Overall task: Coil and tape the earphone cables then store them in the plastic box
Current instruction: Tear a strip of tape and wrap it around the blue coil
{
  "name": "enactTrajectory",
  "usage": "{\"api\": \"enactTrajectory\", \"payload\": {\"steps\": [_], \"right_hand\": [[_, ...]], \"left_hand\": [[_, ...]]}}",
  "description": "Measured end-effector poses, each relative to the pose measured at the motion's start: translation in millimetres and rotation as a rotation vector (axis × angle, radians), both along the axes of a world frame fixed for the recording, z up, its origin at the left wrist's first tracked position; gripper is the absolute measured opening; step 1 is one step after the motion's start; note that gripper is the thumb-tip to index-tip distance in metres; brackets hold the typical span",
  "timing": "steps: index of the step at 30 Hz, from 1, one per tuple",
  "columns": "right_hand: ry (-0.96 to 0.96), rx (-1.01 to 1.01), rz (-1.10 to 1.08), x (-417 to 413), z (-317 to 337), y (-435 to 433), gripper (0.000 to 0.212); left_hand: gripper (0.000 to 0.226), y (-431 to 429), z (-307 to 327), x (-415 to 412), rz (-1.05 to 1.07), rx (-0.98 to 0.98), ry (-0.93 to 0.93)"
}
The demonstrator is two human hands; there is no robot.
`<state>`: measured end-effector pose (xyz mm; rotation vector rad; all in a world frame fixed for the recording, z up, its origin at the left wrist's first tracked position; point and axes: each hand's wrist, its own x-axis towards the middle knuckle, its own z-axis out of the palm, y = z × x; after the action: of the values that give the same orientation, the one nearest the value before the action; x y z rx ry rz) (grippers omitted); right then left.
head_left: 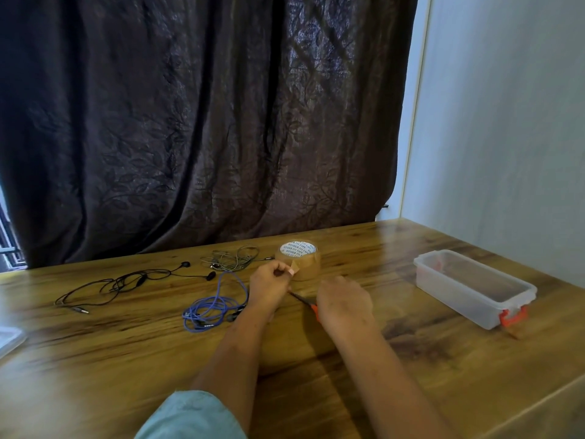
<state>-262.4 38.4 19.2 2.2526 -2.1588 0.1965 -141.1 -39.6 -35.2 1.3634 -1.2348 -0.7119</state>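
Observation:
A brown tape roll (303, 259) stands on the wooden table (126, 359). My left hand (270, 288) pinches the loose tape end beside the roll. My right hand (343, 304) grips orange-handled scissors (305, 301), whose dark blades point toward my left hand. A loosely coiled blue earphone cable (212, 307) lies just left of my left wrist. A black earphone cable (126, 285) sprawls farther left. A grey tangled earphone cable (231, 259) lies behind, left of the tape. The clear plastic box (471, 288) with an orange latch sits open at the right.
A dark curtain (205, 122) hangs behind the table's far edge. A white wall (506, 122) rises at the right. A clear lid corner (9, 339) shows at the left edge of the table.

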Motion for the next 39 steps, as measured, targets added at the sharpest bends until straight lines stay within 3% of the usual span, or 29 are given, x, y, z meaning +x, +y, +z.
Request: {"api": "enactTrajectory", "payload": {"steps": [4,7,12,15,20,26,30,33,39], "right_hand": [[0.194,0.002,0.061,11.8,-2.3,-1.1,0.029],[0.213,0.079,0.095,16.6,-7.7,-2.8,0.033],[0.015,0.045,0.062,2.2,-9.3,-9.7,0.034],[-0.253,0.02,0.098,-8.2,-12.6,-21.7,0.029],[-0.641,0.212,0.238,-27.9,-17.6,-37.3,0.013],[-0.919,0.352,0.169,-38.4,-12.6,-36.3,0.028],[-0.967,0.448,0.145,-37.1,-6.2,-35.8,0.039],[-0.896,0.458,0.168,-33.0,-3.6,-35.2,0.039],[-0.928,0.459,0.193,-30.9,-6.1,-41.7,0.036]], "left_hand": [[0.011,-3.4,-0.8,1.3,-0.004,0.023,0.005],[0.011,-5.7,-1.7,2.4,-0.02,0.036,0.022],[0.008,-6.2,-2.3,3.0,-0.049,0.041,0.059],[0.011,-8.4,-3.2,3.6,-0.068,0.038,0.079],[0.015,-10.3,-3.0,3.7,-0.085,0.046,0.168],[0.017,-12.6,-3.2,5.4,-0.103,0.067,0.226],[0.02,-13.3,-2.3,5.2,-0.119,0.07,0.237],[0.023,-13.4,-1.2,4.6,-0.131,0.07,0.249],[0.021,-14.8,-1.9,4.3,-0.121,0.079,0.233]]}}
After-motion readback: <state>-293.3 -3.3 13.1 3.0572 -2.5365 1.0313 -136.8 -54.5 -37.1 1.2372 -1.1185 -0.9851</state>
